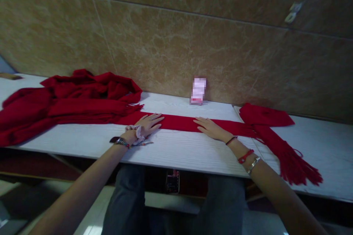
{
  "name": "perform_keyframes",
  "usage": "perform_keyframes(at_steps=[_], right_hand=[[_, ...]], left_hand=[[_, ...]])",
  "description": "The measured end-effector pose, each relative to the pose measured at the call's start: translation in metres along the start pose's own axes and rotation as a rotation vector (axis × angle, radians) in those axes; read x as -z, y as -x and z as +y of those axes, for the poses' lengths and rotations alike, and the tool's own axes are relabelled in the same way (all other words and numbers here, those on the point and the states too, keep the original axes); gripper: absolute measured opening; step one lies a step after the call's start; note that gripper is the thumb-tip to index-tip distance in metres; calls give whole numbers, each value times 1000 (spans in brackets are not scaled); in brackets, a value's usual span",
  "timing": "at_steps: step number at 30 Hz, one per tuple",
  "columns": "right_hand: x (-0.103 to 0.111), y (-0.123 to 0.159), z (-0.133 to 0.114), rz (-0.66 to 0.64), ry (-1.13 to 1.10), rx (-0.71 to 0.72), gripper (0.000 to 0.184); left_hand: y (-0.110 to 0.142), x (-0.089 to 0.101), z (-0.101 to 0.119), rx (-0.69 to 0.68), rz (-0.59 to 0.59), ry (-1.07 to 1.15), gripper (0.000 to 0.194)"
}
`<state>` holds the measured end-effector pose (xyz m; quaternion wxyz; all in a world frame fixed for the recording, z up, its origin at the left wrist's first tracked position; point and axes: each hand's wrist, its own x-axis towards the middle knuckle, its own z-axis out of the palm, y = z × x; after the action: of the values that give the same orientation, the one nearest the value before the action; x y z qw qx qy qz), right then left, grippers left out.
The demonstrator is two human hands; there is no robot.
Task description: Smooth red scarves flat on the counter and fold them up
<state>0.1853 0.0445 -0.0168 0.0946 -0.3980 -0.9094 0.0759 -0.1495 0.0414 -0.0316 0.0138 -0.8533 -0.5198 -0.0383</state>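
Observation:
A long red scarf [179,122] lies stretched flat along the white table [176,150]. My left hand [147,124] rests palm down on it, fingers stretched out and flat. My right hand [209,127] lies flat on the same strip a little to the right, fingers spread. Neither hand grips anything. The scarf's fringed end [296,167] hangs over the table's front edge at the right. A folded red scarf [264,115] sits at the back right, touching the strip.
A heap of crumpled red scarves [68,99] fills the table's left part. A small blurred pink object [198,91] stands against the brown marble wall [176,36]. A phone [172,181] lies below the table between my knees.

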Motion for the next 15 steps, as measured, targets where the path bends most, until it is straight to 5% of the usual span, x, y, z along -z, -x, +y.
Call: perform_keyframes(at_steps=[15], right_hand=[[-3, 7, -9, 112, 5, -51, 41]], left_hand=[[0, 4, 5, 3, 68, 82, 50]])
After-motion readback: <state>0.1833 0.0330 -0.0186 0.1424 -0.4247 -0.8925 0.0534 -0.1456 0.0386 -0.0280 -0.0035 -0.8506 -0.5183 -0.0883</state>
